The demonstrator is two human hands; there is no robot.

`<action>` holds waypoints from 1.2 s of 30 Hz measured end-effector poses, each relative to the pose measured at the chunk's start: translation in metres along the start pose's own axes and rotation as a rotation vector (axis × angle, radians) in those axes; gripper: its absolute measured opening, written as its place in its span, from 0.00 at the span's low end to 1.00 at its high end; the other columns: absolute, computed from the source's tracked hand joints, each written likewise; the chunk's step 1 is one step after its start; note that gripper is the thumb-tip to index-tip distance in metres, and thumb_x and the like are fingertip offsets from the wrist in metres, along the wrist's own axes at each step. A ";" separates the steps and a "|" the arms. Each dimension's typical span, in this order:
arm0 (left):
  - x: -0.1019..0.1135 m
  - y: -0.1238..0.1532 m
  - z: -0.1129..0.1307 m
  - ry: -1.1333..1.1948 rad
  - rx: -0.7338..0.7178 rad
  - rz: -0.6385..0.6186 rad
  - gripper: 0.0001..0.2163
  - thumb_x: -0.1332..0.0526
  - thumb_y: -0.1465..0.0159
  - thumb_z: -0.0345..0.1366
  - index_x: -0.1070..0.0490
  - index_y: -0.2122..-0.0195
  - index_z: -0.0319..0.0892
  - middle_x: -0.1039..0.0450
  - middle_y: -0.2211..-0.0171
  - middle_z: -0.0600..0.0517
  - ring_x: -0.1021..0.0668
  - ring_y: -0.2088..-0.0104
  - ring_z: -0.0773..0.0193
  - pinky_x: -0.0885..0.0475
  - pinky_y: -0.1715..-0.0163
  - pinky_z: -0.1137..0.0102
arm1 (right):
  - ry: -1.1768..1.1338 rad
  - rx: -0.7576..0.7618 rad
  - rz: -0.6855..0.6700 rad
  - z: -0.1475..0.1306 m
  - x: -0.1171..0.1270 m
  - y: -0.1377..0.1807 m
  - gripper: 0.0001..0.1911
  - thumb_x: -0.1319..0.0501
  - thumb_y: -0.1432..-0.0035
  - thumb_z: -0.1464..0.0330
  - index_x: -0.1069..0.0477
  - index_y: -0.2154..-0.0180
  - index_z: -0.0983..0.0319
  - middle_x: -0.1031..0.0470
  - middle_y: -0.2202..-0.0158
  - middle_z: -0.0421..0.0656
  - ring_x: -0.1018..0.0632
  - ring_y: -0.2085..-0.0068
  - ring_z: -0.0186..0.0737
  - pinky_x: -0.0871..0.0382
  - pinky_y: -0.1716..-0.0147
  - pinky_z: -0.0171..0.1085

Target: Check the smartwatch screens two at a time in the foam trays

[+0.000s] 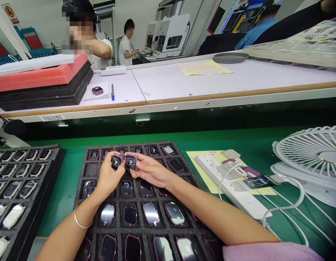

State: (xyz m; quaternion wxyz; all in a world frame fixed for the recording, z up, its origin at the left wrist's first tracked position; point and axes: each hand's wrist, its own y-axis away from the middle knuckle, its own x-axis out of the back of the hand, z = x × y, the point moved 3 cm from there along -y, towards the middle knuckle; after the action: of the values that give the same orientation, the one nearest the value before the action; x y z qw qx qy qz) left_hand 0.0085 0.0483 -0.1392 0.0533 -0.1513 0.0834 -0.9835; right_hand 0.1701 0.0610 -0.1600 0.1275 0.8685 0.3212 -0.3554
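My left hand (109,177) is closed on a small purple watch body (116,161), its dark screen facing up. Beside it, my right hand (150,170) pinches a second purple watch body (130,161), and the two watch bodies almost touch. Both hands hover over a black foam tray (85,170) whose cells hold several more purple-rimmed watch bodies, screens up. A silver bangle circles my left wrist.
Another foam tray (51,154) with white and dark watch bodies lies to the left. A white power strip (233,190) with plugs and cables, and a white desk fan (311,152), sit on the right. Beyond is a raised shelf (184,87) with foam stacks; other people work behind.
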 end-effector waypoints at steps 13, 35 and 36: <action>0.000 0.000 0.002 0.007 -0.001 0.009 0.12 0.38 0.45 0.34 0.31 0.59 0.42 0.26 0.65 0.52 0.25 0.64 0.63 0.31 0.59 0.67 | -0.004 -0.011 0.009 0.000 0.001 0.000 0.25 0.26 0.46 0.66 0.26 0.47 0.59 0.22 0.59 0.42 0.22 0.69 0.32 0.29 0.65 0.35; 0.001 0.000 0.004 -0.027 -0.006 0.011 0.11 0.38 0.44 0.34 0.31 0.58 0.42 0.25 0.64 0.52 0.24 0.63 0.63 0.30 0.59 0.67 | -0.010 -0.014 0.006 0.001 0.000 0.001 0.26 0.27 0.46 0.65 0.27 0.46 0.60 0.23 0.59 0.43 0.23 0.67 0.33 0.29 0.64 0.36; 0.000 0.000 0.004 -0.028 -0.007 0.011 0.11 0.38 0.44 0.34 0.31 0.59 0.42 0.26 0.65 0.52 0.24 0.64 0.63 0.30 0.60 0.67 | -0.014 -0.016 0.006 0.001 0.000 0.001 0.26 0.26 0.46 0.65 0.27 0.46 0.60 0.23 0.59 0.42 0.23 0.67 0.33 0.29 0.64 0.36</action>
State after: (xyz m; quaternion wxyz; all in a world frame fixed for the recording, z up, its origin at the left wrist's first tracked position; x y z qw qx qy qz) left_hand 0.0092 0.0473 -0.1357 0.0591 -0.1647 0.0870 -0.9807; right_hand 0.1696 0.0597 -0.1605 0.1374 0.8658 0.3207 -0.3586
